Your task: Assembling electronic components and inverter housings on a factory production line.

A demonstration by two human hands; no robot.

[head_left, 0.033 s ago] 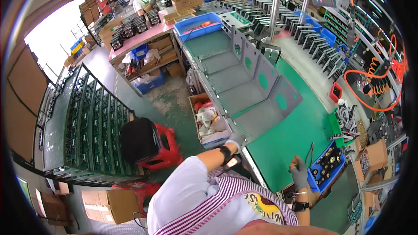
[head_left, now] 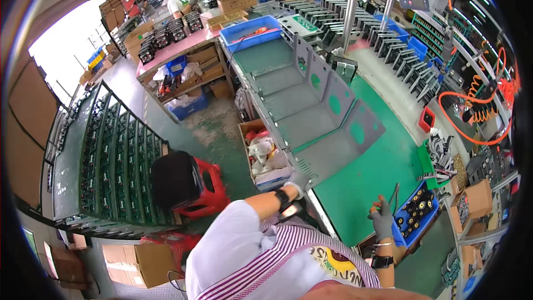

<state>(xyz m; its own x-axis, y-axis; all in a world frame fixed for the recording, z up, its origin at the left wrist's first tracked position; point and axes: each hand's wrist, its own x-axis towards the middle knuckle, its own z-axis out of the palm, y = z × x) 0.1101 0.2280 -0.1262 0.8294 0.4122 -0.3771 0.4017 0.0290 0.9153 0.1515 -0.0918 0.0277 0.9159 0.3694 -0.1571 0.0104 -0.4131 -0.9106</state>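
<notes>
My left hand (head_left: 300,181), in a grey glove, is at the front edge of the workbench, against the near corner of the closest grey metal panel (head_left: 328,154). Its fingers are too hard to make out to say whether they grip the panel. Several such bent panels with round cut-outs stand in a row on the green mat (head_left: 369,189). Over the mat's right side is my right hand (head_left: 381,219), gloved with bare fingertips, fingers loosely bent and apart, nothing seen in them. Beside it are pliers (head_left: 395,197) and a blue bin (head_left: 400,232) of round black-and-brass parts.
A green bin (head_left: 426,162) of metal pieces and a small red tray (head_left: 426,119) lie to the right. Orange coiled air hoses (head_left: 482,112) hang there. A blue tray (head_left: 250,31) stands at the bench's far end. A red stool (head_left: 208,189) and a rack of boards (head_left: 114,161) are left.
</notes>
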